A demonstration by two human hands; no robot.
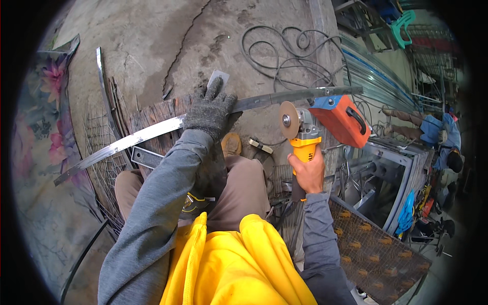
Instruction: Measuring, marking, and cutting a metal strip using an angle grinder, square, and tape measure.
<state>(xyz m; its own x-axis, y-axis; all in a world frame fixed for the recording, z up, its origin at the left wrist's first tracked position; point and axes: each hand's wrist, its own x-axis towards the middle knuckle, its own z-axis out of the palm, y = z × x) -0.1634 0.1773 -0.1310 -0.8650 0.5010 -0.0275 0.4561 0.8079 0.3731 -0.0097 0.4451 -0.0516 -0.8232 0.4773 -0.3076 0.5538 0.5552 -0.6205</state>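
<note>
A floral sheet (38, 127) lies along the left edge of a cracked concrete floor (147, 40), beside a panel of wire mesh (104, 147) and a few thin metal strips (101, 76). Across them runs a long flat metal bar (127, 141), resting on a worn wooden board (152, 114) and reaching from the lower left up toward the right. The left hand (210, 109), in a grey knit glove, presses palm-down on the bar with fingers spread, pinning it rather than clasping it.

Just right of it, the bare right hand (307, 173) is clamped round the yellow body of an angle grinder (302, 137), its disc (288, 120) held clear of the bar, close to its darker stretch. An orange machine case (341, 119) sits just behind the tool, with coiled cable (284, 48) on the floor beyond. Further right stand a metal frame (386, 178) and patterned mesh (376, 244); another person (437, 132) crouches at the far edge.

The risks, as judged from this view: the bar is held only by hand pressure, so it could shift or chatter if the disc bites, and the disc could kick toward the gloved hand nearby. The knit glove could snag on a spinning disc. The tool hand is unprotected against sparks, and the cable lies where sparks may fall.
</note>
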